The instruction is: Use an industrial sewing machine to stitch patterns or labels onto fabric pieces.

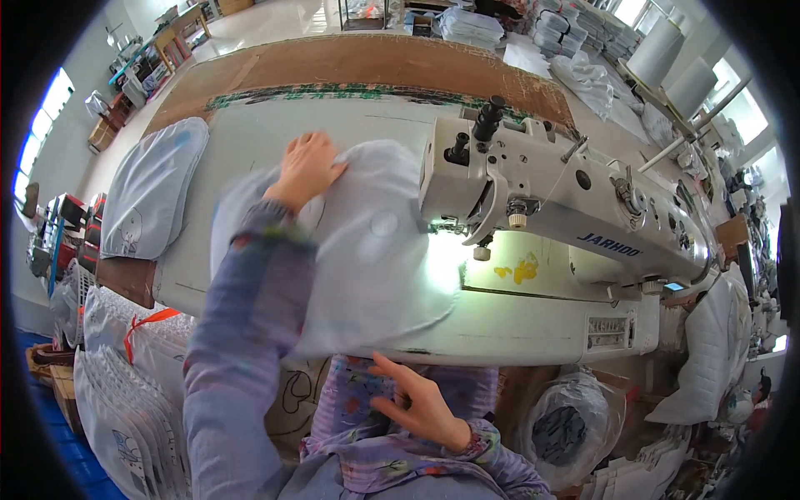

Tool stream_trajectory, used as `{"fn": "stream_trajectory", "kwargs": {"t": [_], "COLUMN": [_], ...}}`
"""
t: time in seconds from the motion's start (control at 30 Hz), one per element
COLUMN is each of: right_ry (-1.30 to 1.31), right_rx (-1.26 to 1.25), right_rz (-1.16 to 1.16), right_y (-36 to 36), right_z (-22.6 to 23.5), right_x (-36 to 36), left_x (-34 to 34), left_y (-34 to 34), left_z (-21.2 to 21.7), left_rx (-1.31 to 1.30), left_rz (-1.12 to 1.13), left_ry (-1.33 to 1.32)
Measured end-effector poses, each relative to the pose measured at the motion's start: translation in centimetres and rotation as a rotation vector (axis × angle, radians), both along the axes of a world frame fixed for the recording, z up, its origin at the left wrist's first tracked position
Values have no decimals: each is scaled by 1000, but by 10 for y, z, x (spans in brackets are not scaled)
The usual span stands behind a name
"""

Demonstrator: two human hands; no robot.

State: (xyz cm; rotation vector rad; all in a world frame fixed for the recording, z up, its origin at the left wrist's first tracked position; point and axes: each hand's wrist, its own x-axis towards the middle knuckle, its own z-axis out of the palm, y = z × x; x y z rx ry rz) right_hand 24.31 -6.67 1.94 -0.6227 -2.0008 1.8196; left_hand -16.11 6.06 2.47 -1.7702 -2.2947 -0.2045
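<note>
A large white fabric panel (375, 258) with rounded corners lies on the sewing machine table, its right edge under the lit needle area. My left hand (307, 172) is at its far left part, fingers bent together over the cloth and thumb to the side; the fingertips are hidden. Cloth left of that hand is blurred, so I cannot tell whether it is a second layer. Below the table's front edge, over my lap, my right hand (427, 410) is open, fingers apart, holding nothing. The white sewing machine (567, 196) stands to the right of the panel.
Stacked white fabric pieces (154, 192) lie at the table's left end. More white panels (125, 408) hang at lower left, tied with an orange ribbon (150, 321). A clear plastic bag (575, 425) of dark pieces stands at lower right. Brown board (333, 62) borders the table's far side.
</note>
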Motion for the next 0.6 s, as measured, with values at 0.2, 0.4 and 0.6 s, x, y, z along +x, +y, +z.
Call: {"fn": "stream_trajectory", "kwargs": {"t": [0.2,0.4,0.6], "right_ry": [-158,-250,-206], "right_rx": [23,-47,37], "right_rz": [-266,-572,-572], "right_y": [29,63,44], "right_z": [-22,-3,-4], "right_x": [77,122,114], "left_x": [102,168,189], "left_y": [-154,-104,-66], "left_z": [21,18,-8], "left_rx": [-288,95,171], "left_rz": [108,-273,-367], "left_ry": [-28,-421,-480]}}
